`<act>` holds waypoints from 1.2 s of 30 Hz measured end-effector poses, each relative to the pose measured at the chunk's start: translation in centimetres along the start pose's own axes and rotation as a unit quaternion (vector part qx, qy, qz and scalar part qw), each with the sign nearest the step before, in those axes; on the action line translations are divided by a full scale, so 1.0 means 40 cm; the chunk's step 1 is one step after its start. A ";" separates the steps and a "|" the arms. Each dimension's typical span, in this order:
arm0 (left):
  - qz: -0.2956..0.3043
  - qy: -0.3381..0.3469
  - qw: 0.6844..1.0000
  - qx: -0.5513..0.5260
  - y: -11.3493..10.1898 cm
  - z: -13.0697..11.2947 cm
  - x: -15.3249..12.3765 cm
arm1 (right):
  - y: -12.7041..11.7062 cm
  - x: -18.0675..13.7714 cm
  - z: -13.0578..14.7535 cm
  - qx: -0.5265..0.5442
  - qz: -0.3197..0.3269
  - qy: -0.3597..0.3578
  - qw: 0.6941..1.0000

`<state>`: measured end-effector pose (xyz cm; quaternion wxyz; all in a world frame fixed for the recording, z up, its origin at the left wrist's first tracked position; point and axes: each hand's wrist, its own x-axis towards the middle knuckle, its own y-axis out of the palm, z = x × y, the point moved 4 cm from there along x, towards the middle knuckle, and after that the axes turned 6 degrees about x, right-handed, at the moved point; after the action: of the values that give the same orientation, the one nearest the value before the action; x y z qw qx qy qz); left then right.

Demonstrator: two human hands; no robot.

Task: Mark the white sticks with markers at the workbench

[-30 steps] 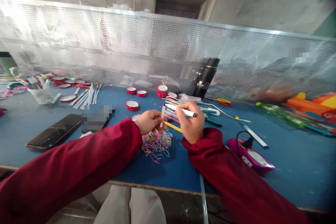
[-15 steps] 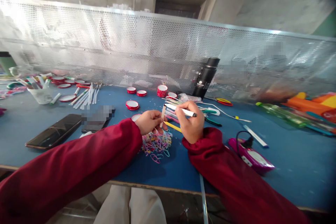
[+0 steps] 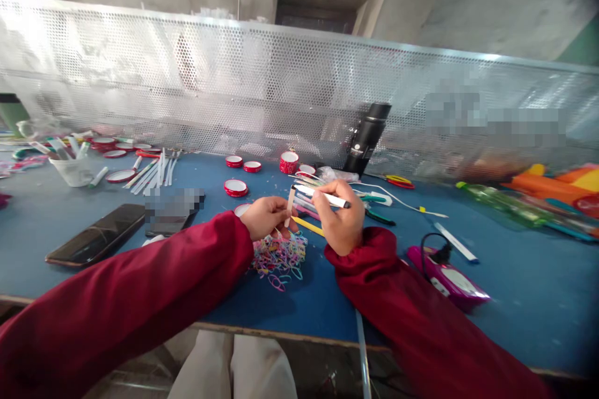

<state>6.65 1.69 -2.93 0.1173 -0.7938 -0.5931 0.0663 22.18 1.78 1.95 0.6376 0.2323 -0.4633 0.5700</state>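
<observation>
Between its fingers my left hand (image 3: 267, 217) pinches a small pale flat strip (image 3: 290, 204), held nearly upright. My right hand (image 3: 341, 215) grips a white marker pen (image 3: 332, 199) with a black end, its dark tip touching or very close to the strip's top. Below the left hand lies a heap of small coloured rubber bands (image 3: 278, 259) on the blue table (image 3: 313, 299). A yellow stick (image 3: 309, 225) rests on the table between the hands.
Red-rimmed round tins (image 3: 235, 187) stand beyond my left hand. Two phones (image 3: 98, 234) lie to the left, near a white cup of pens (image 3: 72, 169). A black bottle (image 3: 369, 137) leans by the perforated metal screen (image 3: 281, 87). A purple power block (image 3: 449, 277) sits at right.
</observation>
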 end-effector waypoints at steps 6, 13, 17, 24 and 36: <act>-0.001 0.001 1.000 -0.001 0.000 0.000 0.000 | 0.001 -0.001 -0.003 -0.003 0.005 0.005 1.000; -0.004 0.000 1.000 -0.006 0.000 -0.002 -0.001 | 0.003 -0.001 -0.002 0.005 0.004 0.007 1.000; -0.002 0.002 1.000 -0.005 -0.001 0.001 0.001 | 0.000 0.000 -0.001 0.005 -0.004 0.003 1.000; 0.001 0.010 1.000 0.001 -0.002 0.006 0.003 | 0.000 0.001 -0.002 0.001 -0.003 0.006 1.000; -0.004 0.011 1.000 0.008 -0.003 0.001 0.001 | -0.004 0.002 0.002 -0.009 -0.010 -0.002 1.000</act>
<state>6.56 1.78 -2.92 0.1300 -0.7914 -0.5940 0.0621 22.30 1.71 2.10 0.6444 0.2317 -0.4675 0.5590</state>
